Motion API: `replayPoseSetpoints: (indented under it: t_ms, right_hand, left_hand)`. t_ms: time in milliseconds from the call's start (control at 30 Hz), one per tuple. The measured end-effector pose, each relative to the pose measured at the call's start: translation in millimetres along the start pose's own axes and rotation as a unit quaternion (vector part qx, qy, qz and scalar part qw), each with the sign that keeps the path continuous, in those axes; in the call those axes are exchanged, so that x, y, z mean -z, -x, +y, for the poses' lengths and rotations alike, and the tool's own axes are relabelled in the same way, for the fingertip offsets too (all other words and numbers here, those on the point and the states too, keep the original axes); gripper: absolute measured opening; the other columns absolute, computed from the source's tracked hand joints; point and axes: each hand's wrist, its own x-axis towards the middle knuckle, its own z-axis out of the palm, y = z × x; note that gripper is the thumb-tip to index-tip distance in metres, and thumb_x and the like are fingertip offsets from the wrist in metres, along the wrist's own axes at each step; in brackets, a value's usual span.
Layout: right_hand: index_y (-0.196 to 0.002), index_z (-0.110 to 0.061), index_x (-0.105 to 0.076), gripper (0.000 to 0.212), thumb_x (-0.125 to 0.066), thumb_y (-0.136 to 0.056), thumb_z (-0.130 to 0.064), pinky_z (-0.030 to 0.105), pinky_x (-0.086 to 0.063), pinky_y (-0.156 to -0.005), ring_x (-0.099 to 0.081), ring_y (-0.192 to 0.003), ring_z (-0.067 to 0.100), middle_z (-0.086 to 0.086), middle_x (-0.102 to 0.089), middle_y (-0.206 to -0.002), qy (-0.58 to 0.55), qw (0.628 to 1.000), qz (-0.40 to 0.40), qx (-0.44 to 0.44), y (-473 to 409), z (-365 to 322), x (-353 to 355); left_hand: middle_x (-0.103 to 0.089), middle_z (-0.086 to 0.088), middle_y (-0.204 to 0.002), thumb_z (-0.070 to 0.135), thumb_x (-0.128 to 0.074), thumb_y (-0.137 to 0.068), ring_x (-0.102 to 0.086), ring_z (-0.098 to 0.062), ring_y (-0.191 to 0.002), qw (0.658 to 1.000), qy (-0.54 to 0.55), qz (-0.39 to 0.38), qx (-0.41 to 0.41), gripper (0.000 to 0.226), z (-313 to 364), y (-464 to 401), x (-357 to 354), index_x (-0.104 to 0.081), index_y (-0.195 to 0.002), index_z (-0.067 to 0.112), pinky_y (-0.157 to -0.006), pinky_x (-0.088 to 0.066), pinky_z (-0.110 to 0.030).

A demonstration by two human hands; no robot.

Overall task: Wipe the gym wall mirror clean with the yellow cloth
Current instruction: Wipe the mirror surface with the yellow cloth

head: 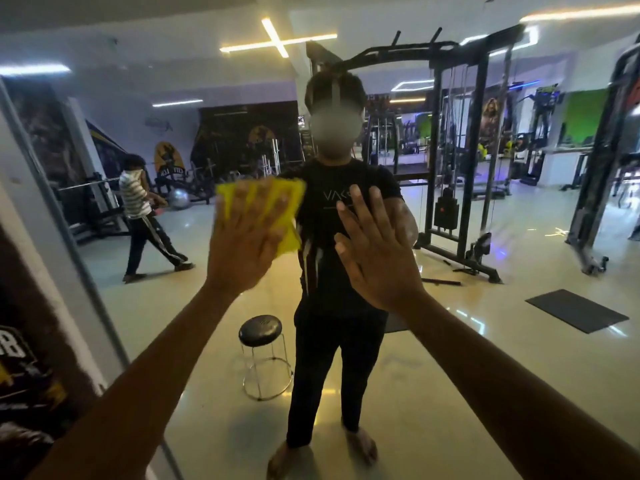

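The yellow cloth [273,209] is pressed flat against the wall mirror [485,341] by the left hand [242,247], fingers spread and straight. The right hand [374,251] is laid on the glass beside it, fingers released. Reflected in the mirror are a black stool [260,330], a cable machine [460,188], a floor mat [576,310] and a walking person [145,216].

2 hands [242,251], 1 cloth [287,206], 1 stool [260,330] (in refl.)
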Motion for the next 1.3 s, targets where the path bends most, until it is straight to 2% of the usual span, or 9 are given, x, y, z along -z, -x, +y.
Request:
replayPoseSetpoints:
  t_ms: [100, 300, 500, 700, 867, 1000, 1100, 1233, 1300]
  right_hand:
    - [-0.177, -0.018, -0.021, 0.067, -0.043, -0.118, -0.041, 0.065, -0.004, -0.137, 0.006, -0.172, 0.034, 0.009, -0.001, -0.186, 0.023, 1.000, 0.003, -0.001, 0, 1, -4]
    - [-0.177, -0.019, -0.019, 0.067, -0.043, -0.118, -0.041, 0.067, -0.010, -0.135, 0.004, -0.172, 0.035, 0.009, -0.002, -0.186, 0.025, 1.000, 0.000, -0.001, 0, 2, -5]
    - [-0.177, -0.018, -0.020, 0.067, -0.043, -0.119, -0.041, 0.068, -0.013, -0.134, 0.002, -0.172, 0.036, 0.011, -0.004, -0.186, 0.031, 0.999, 0.008, -0.008, 1, 1, -8]
    - [-0.177, -0.018, -0.019, 0.066, -0.040, -0.119, -0.042, 0.066, -0.011, -0.135, 0.002, -0.172, 0.037, 0.011, -0.005, -0.186, 0.038, 0.999, 0.003, -0.007, 1, 2, -7]
    - [-0.177, -0.018, -0.023, 0.064, -0.041, -0.119, -0.041, 0.069, -0.010, -0.134, -0.001, -0.172, 0.039, 0.014, -0.008, -0.185, 0.032, 0.999, 0.006, -0.025, 4, -3, -10]
    - [-0.176, -0.018, -0.026, 0.064, -0.046, -0.118, -0.037, 0.069, -0.009, -0.135, 0.003, -0.172, 0.038, 0.014, -0.008, -0.185, -0.018, 0.999, 0.000, -0.039, 23, -24, -18]
    - [-0.176, -0.018, -0.026, 0.065, -0.049, -0.118, -0.035, 0.066, -0.007, -0.136, 0.004, -0.172, 0.037, 0.012, -0.007, -0.186, -0.044, 0.998, -0.010, -0.052, 42, -37, -21]
    - [-0.176, -0.019, -0.024, 0.067, -0.049, -0.117, -0.036, 0.066, -0.004, -0.136, 0.004, -0.172, 0.037, 0.010, -0.005, -0.186, -0.038, 0.996, -0.015, -0.077, 57, -45, -27]
    - [-0.177, -0.020, -0.022, 0.067, -0.048, -0.117, -0.038, 0.065, -0.001, -0.137, 0.004, -0.172, 0.038, 0.010, -0.003, -0.186, -0.030, 0.996, -0.019, -0.087, 60, -48, -33]
  left_hand:
    - [-0.004, -0.008, -0.182, 0.038, -0.036, -0.116, -0.005, -0.042, -0.168, 0.984, 0.042, 0.051, 0.164, 0.063, 31, -2, -6, -0.015, -0.174, 0.025, -0.134, -0.003, -0.065]
    - [-0.012, -0.007, -0.182, 0.042, -0.027, -0.118, -0.007, -0.039, -0.168, 0.975, 0.006, -0.120, -0.188, 0.058, 45, 83, -36, -0.021, -0.174, 0.029, -0.131, -0.011, -0.070]
    - [-0.010, -0.011, -0.182, 0.036, -0.045, -0.114, -0.005, -0.042, -0.168, 0.984, 0.073, 0.020, 0.162, 0.067, 62, 43, -27, -0.019, -0.174, 0.023, -0.133, 0.000, -0.064]
    - [-0.015, -0.006, -0.182, 0.035, -0.050, -0.113, -0.014, -0.038, -0.167, 0.974, 0.037, -0.115, -0.192, 0.064, 62, 124, -56, -0.027, -0.172, 0.029, -0.134, 0.002, -0.061]
    - [-0.007, -0.010, -0.182, 0.040, -0.039, -0.116, -0.005, -0.042, -0.168, 0.978, 0.081, 0.014, 0.191, 0.062, 57, 66, -33, -0.023, -0.173, 0.022, -0.134, 0.003, -0.060]
    - [0.001, -0.002, -0.183, 0.041, -0.045, -0.114, 0.000, -0.038, -0.169, 0.986, 0.132, -0.095, 0.047, 0.067, 105, 126, -49, -0.018, -0.174, 0.028, -0.127, -0.020, -0.075]
    - [-0.003, -0.006, -0.183, 0.042, -0.041, -0.115, -0.002, -0.039, -0.168, 0.992, 0.083, -0.085, -0.043, 0.064, 66, 128, -45, -0.020, -0.174, 0.027, -0.132, -0.008, -0.069]
    - [-0.001, -0.009, -0.180, 0.038, -0.036, -0.117, 0.002, -0.039, -0.167, 0.972, 0.065, 0.033, 0.221, 0.064, 50, 81, -31, -0.011, -0.174, 0.023, -0.134, 0.008, -0.055]
    - [-0.004, -0.013, -0.180, 0.032, -0.042, -0.116, -0.001, -0.041, -0.166, 0.979, 0.084, 0.018, 0.185, 0.067, 77, 94, -42, -0.010, -0.174, 0.021, -0.135, 0.004, -0.056]
